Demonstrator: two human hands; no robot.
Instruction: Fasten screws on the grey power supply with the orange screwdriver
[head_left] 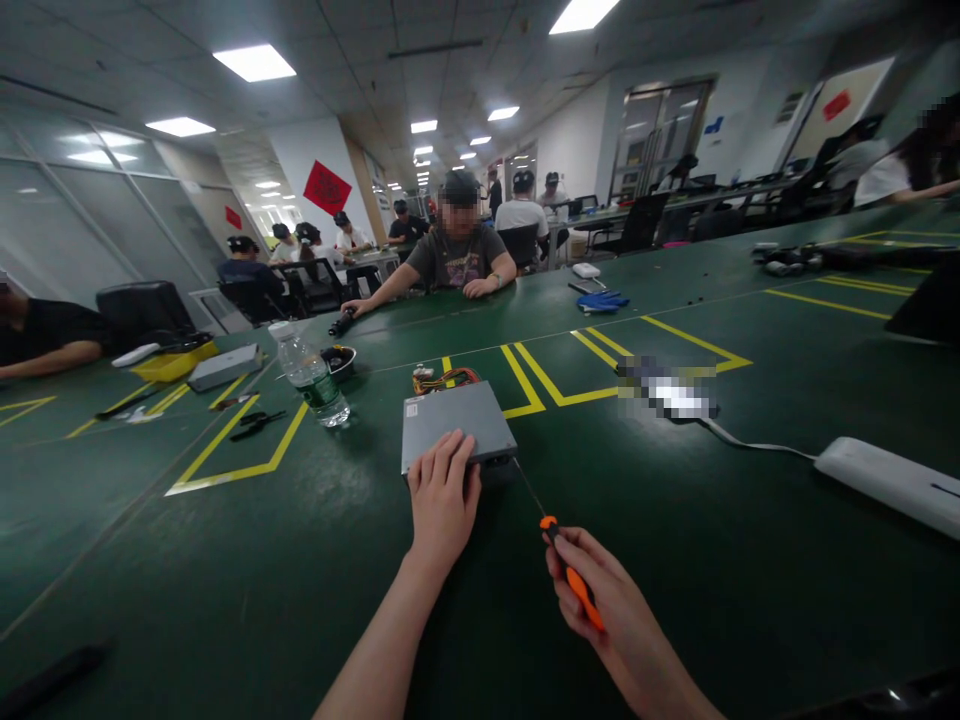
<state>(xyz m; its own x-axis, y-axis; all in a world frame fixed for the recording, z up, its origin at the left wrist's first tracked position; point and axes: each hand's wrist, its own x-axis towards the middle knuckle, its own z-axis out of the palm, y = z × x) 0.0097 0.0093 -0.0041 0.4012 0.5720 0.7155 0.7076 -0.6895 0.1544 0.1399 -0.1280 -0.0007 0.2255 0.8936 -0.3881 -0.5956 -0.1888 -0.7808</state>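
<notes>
A grey metal computer power supply (459,415) lies on the green table, with its bundle of coloured cables (444,377) behind it. My left hand (444,490) holds it by the near edge, fingers over the top and thumb at the front side. In my right hand (600,590) is a screwdriver (576,575) with an orange and black handle, gripped between thumb and fingers. Its thin shaft slants up to the left, and the tip meets the box's near right corner. Whether it sits in a screw is too small to tell.
A water bottle (313,380) stands left of the box, near a dark round bowl (341,362). Rightward lies a white power strip (885,480) with a cable. Blue gloves (602,301) lie farther back. Across the table sits a person (459,250) holding a dark tool.
</notes>
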